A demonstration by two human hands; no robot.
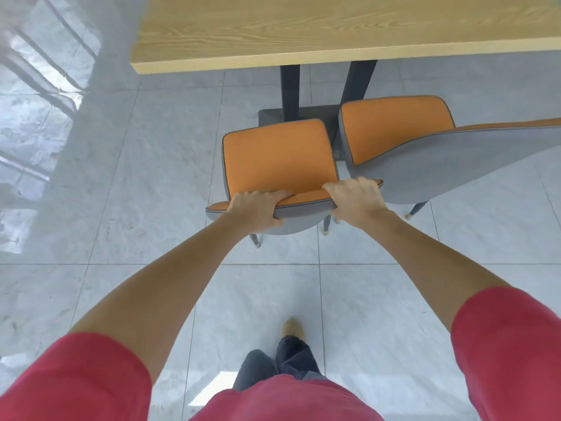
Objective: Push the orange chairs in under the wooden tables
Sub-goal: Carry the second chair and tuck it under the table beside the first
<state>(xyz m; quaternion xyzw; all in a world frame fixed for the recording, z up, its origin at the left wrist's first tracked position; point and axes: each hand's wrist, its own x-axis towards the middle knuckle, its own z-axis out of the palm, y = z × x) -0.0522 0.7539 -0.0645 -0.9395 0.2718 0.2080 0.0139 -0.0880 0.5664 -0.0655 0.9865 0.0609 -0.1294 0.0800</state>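
Across the top of the frame we see the wooden table (334, 28), its near edge well beyond the orange chair (277, 156) at centre, whose seat sits wholly outside it. We clamp our left hand (255, 209) and right hand (355, 197) over the backrest top, so the push runs straight upward in frame. A second orange chair (394, 129) stands just right.

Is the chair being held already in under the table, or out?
Out. The held chair shows its whole orange seat short of the wooden table edge; left hand and right hand grip its backrest.
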